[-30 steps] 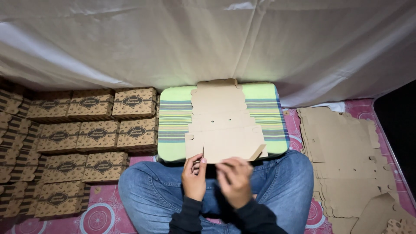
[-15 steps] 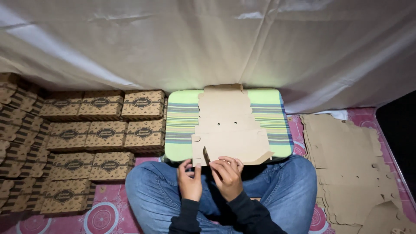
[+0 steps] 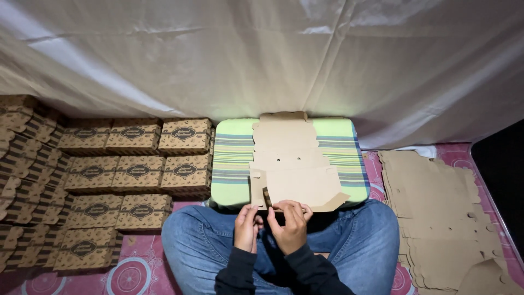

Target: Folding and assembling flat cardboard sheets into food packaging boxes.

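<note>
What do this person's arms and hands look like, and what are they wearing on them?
Both hands are bare: no gloves, rings or watch show. The left hand and right hand come out of long, dark, near-black sleeves that reach the wrists, with ribbed-looking cuffs. The sleeves are plain, with no visible markings. Below them are blue jeans.

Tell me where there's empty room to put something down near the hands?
The striped cushion shows bare strips either side of the flat cardboard sheet. Pink mat shows beside the knee, below the folded boxes. It is crowded left with boxes, right with the stack of flat sheets, and where the left hand and right hand pinch the sheet's edge.
</note>
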